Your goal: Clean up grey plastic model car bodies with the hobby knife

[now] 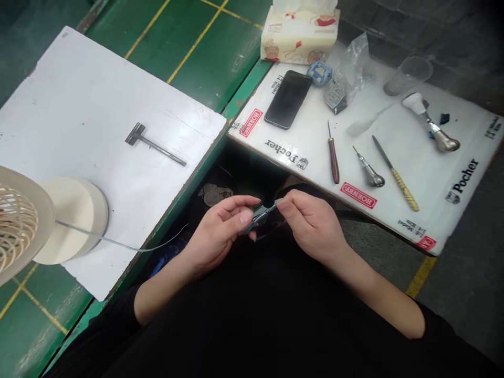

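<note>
Above my lap, my left hand [220, 226] is closed round a small dark grey part [260, 214] with shiny edges, pinched between thumb and fingers. My right hand [313, 223] meets it from the other side, thumb and forefinger pressed together on a thin grey end [277, 201]. Whether that end belongs to the same part or is a separate strip, I cannot tell. Fingers cover most of the part. Closest to my right hand on the bench lie a red-handled awl [333, 157] and a small metal-handled pick [370, 170].
A yellow-handled file [401, 184], phone [288, 100], tissue pack [301, 37], plastic bag [346, 79], clear cup [409, 76] and white-and-metal tool [431, 123] occupy the right bench. A T-shaped metal tool [157, 145] and a fan [74, 220] with its cable are on the left board [94, 94].
</note>
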